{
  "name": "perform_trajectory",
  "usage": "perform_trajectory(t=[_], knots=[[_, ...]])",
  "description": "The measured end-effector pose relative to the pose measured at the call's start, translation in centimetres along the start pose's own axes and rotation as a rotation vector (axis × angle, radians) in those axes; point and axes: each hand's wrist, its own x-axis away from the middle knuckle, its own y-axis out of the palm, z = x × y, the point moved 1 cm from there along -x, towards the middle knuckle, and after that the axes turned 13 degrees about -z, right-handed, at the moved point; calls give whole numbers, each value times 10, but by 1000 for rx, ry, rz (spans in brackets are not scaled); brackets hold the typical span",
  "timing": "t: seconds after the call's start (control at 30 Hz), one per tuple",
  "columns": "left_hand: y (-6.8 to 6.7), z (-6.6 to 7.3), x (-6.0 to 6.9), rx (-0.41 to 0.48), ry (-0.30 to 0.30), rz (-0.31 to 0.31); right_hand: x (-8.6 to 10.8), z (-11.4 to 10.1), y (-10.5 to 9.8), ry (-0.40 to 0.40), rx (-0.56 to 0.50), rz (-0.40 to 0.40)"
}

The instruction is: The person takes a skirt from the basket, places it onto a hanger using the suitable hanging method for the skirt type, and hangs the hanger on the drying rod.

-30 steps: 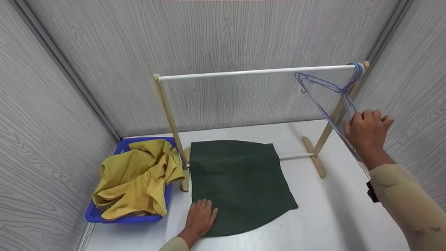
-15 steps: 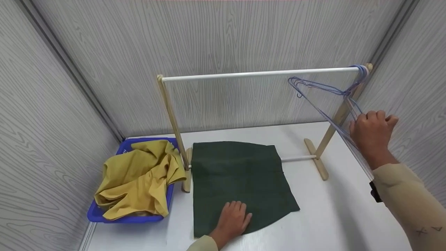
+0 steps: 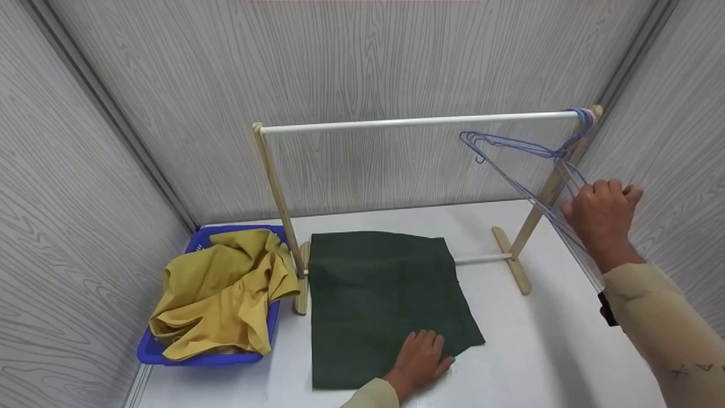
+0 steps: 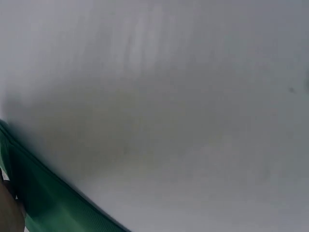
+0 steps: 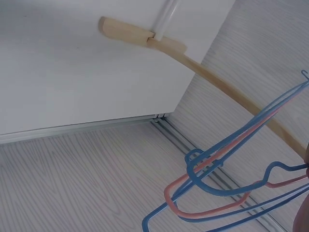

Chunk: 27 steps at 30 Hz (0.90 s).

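A dark green cloth (image 3: 379, 294) lies spread flat on the white table. My left hand (image 3: 420, 360) rests on its lower right edge, fingers loosely bent over the fabric; in the left wrist view the cloth (image 4: 58, 203) fills the lower left corner. My right hand (image 3: 603, 218) grips several wire hangers (image 3: 524, 148) that hang at the right end of the rack's white bar (image 3: 419, 121). Blue and pink hangers (image 5: 227, 191) show in the right wrist view, with a sliver of the right hand (image 5: 303, 212) at the edge.
At the left, a blue basket (image 3: 212, 358) holds crumpled yellow cloth (image 3: 226, 294). The rack's wooden feet (image 3: 512, 260) stand to either side of the green cloth. Walls with a grey grain pattern (image 3: 362, 68) enclose the table (image 3: 510, 368).
My left hand has slid right along the lower edge of the green cloth. The free ends of the hangers have swung slightly left and down, with my right hand still on them.
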Motion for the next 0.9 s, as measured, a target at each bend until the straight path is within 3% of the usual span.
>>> perform_trajectory(t=[0.13, 0.23, 0.3, 0.37, 0.5, 0.57, 0.73, 0.9], knots=[[3, 4, -11, -19, -18, -143, -4, 1, -2, -24, -33, 49], [8, 4, -15, -73, -14, -182, -6, -1, -4, -48, -90, 96], [12, 2, -14, -112, 7, -140, -7, -5, -5, -65, -122, 110], [18, 0, -13, -136, 30, -57, -8, -10, -6, -70, -144, 83], [29, -6, -8, -139, 44, 108, -11, -23, -7, -48, -200, -37], [32, -7, -8, -134, 34, 158, -13, -28, -9, -15, -243, -108], [30, -1, -9, -135, -14, 175, -13, -39, -14, 76, -376, -177], [30, -1, -7, -242, -25, 192, -12, -48, -14, 121, -462, -161]])
